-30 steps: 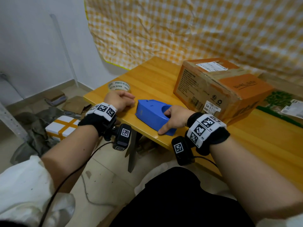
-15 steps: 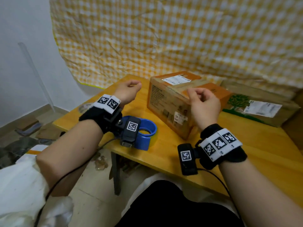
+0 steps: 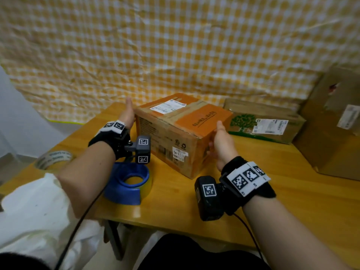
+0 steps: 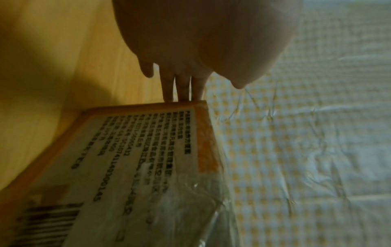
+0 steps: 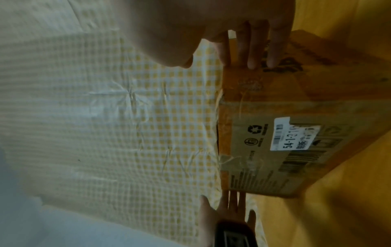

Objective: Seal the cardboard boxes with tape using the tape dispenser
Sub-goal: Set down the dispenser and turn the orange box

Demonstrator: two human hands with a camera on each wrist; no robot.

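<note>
An orange-and-brown cardboard box with a white label stands slantwise in the middle of the wooden table. My left hand lies flat against its left end. In the left wrist view the straight fingertips touch the box at its edge. My right hand presses flat on the right end, fingers straight along the box. The blue tape dispenser sits on the table under my left forearm, and neither hand touches it.
A clear tape roll lies at the table's left edge. A flat box with a green tree print and a tall brown box stand at the back right. A yellow checked cloth hangs behind.
Both hands left the dispenser and the tape roll, rose, and moved onto the two ends of the orange box. The head view swung up and right.
</note>
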